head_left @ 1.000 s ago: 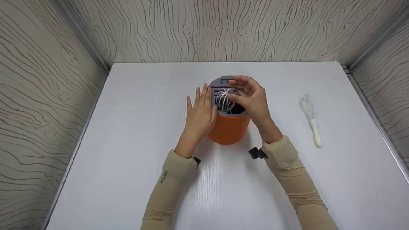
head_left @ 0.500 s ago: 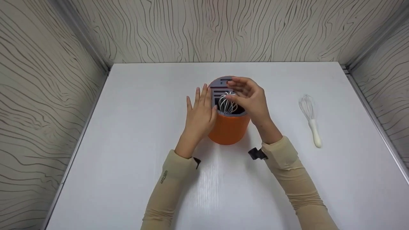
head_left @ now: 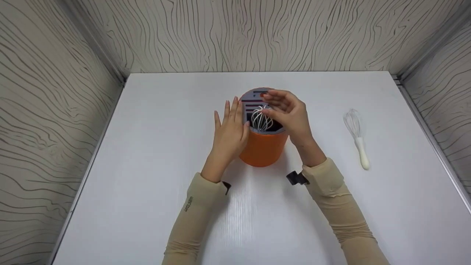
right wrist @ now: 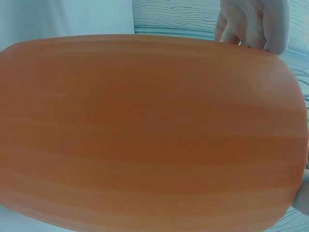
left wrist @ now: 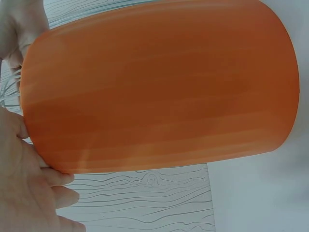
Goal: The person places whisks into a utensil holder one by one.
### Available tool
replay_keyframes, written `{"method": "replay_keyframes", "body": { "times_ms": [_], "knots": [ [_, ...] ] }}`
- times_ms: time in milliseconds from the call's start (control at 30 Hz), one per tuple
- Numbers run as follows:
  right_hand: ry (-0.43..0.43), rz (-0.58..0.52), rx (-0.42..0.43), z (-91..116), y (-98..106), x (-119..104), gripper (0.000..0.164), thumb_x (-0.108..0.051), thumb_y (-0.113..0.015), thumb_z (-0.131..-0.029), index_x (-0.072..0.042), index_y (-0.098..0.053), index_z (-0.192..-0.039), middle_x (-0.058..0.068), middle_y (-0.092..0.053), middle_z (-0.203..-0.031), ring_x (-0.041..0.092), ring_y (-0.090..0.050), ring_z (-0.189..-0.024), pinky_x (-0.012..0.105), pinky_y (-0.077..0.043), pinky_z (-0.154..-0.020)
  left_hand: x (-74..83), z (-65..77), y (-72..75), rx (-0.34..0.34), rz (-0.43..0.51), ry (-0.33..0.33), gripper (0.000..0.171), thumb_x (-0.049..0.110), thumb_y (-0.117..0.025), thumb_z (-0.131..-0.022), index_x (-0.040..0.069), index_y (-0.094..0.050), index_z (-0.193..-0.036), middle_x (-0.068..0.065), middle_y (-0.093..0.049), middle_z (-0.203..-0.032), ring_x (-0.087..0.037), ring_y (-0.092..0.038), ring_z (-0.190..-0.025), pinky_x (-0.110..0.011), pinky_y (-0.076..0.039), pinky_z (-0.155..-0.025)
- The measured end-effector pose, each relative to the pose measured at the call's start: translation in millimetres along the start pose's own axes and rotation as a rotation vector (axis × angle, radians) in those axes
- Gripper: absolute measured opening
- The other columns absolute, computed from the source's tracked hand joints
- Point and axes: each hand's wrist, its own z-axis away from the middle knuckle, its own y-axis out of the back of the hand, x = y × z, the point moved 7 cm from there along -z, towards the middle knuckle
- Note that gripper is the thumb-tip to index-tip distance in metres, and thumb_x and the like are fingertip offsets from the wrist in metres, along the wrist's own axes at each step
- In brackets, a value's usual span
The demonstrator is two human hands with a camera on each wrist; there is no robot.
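An orange holder (head_left: 263, 151) with a grey, slotted top stands upright near the middle of the white table. In its opening sits a whisk (head_left: 260, 123), wire head up; its handle is hidden inside. My left hand (head_left: 230, 134) lies against the holder's left side near the rim, fingers straight and spread. Over the right of the opening is my right hand (head_left: 294, 116), loosely curved, with a gap between thumb and fingers. Its thumb tip overlaps the wires. In the left wrist view the orange wall fills most of the picture, with my left hand (left wrist: 29, 179) at its top end.
A second whisk (head_left: 357, 140) with a cream handle lies on the table (head_left: 147, 165) at the right, wires toward the back. Wood-grain panels (head_left: 243, 36) rise behind the table and on both sides.
The whisk's wire head has shifted slightly right and lower in the opening since one second ago. Both hands have stayed almost in place.
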Motion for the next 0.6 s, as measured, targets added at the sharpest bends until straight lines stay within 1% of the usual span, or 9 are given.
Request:
{"method": "replay_keyframes", "body": {
  "times_ms": [133, 367, 500, 600],
  "knots": [
    [0.000, -0.013, 0.017, 1, 4, 0, 0.045, 0.008, -0.072, -0.076, 0.011, -0.055, -0.118, 0.023, -0.062, -0.114, 0.027, -0.060, -0.107, 0.036, -0.045, -0.094, -0.1, 0.1, 0.1, 0.001, 0.003, 0.000, 0.059, 0.028, -0.035, -0.100, -0.002, -0.020, -0.149, -0.013, -0.014, -0.156, -0.031, -0.008, -0.143, -0.059, -0.005, -0.109],
    [0.014, -0.018, 0.027, 4, 12, -2, 0.046, 0.007, -0.072, -0.077, 0.013, -0.054, -0.119, 0.019, -0.064, -0.111, 0.028, -0.061, -0.105, 0.035, -0.046, -0.093, -0.4, 0.3, 0.4, -0.006, 0.001, 0.005, 0.059, 0.028, -0.034, -0.100, -0.001, -0.020, -0.149, -0.013, -0.015, -0.156, -0.031, -0.008, -0.143, -0.059, -0.004, -0.109],
    [0.032, -0.029, 0.031, 5, 18, -3, 0.044, 0.008, -0.071, -0.077, 0.013, -0.055, -0.117, 0.018, -0.064, -0.110, 0.027, -0.061, -0.104, 0.035, -0.046, -0.092, -0.8, 0.1, 0.6, 0.000, -0.001, 0.005, 0.059, 0.028, -0.034, -0.099, -0.001, -0.020, -0.149, -0.013, -0.016, -0.156, -0.031, -0.009, -0.143, -0.059, -0.005, -0.109],
    [0.038, -0.036, 0.039, 7, 24, -3, 0.044, 0.007, -0.071, -0.077, 0.014, -0.054, -0.118, 0.017, -0.064, -0.109, 0.026, -0.061, -0.104, 0.033, -0.048, -0.090, -1.0, 0.0, 0.6, 0.007, -0.003, 0.003, 0.059, 0.028, -0.035, -0.099, -0.001, -0.021, -0.149, -0.013, -0.016, -0.156, -0.031, -0.009, -0.143, -0.059, -0.006, -0.109]
  ]
}}
